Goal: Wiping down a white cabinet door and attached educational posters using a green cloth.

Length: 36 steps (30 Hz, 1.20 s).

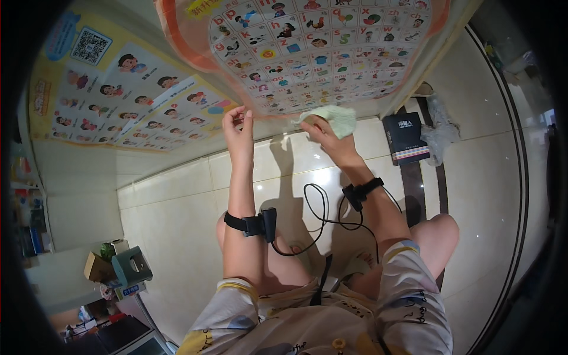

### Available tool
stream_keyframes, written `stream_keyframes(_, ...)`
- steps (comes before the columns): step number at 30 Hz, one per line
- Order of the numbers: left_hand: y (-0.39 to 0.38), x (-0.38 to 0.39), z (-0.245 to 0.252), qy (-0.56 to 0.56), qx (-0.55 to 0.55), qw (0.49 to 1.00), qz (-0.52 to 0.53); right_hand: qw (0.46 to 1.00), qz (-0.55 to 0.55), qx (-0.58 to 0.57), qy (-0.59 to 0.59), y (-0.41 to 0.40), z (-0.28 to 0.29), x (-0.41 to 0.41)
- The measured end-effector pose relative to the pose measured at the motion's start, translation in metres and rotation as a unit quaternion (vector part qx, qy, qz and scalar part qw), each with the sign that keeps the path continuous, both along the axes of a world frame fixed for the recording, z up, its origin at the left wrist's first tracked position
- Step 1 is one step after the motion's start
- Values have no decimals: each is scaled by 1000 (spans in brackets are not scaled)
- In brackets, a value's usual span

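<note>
My left hand (238, 122) is raised at the lower left corner of an orange-bordered alphabet chart (319, 57) on the wall, its fingers curled near the chart's edge; whether it pinches the edge cannot be told. My right hand (326, 135) holds a pale green cloth (337, 120) by the chart's bottom edge. The cloth spreads behind and above the fingers. To the left a second, yellow-edged picture chart (133, 97) hangs on the wall. Each forearm wears a black strap with a small device, and a black cable (326, 217) loops between them.
On the tiled floor (177, 230) at the right stand a black box (406, 138) and a clear plastic bag (439, 128). A green plastic stool (132, 266) and a cardboard box (98, 267) are at the lower left. Shelves with things line the far left. My bent knees flank my arms.
</note>
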State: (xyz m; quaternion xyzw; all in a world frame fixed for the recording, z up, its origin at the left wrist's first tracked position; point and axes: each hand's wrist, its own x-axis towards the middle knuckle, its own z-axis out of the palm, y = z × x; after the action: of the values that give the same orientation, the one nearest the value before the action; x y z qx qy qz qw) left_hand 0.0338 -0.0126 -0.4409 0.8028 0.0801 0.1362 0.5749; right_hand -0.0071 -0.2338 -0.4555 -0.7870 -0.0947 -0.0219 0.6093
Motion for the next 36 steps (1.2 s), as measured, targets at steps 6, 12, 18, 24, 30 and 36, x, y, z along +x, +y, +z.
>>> stream_keyframes(6,-13,-1,-1,11,-48,999,-13,896,66,436,-47,-64,2,-49)
stream_keyframes(12,-2,-4,-5,31,-50,997,-60,955,-250,-113,-114,-94,7,-88)
stream_keyframes(18,18,-11,-1,9,-88,995,-55,906,-297,-281,-108,-115,6,-99)
stream_keyframes(24,96,-29,50,-121,-88,988,38,881,-309,-344,-100,-121,10,-107)
stream_keyframes(30,127,-38,108,-212,31,972,93,854,-317,-392,-125,-166,16,-89)
stream_keyframes(36,179,-33,185,-313,276,902,109,817,-284,-482,-143,-186,-12,-75)
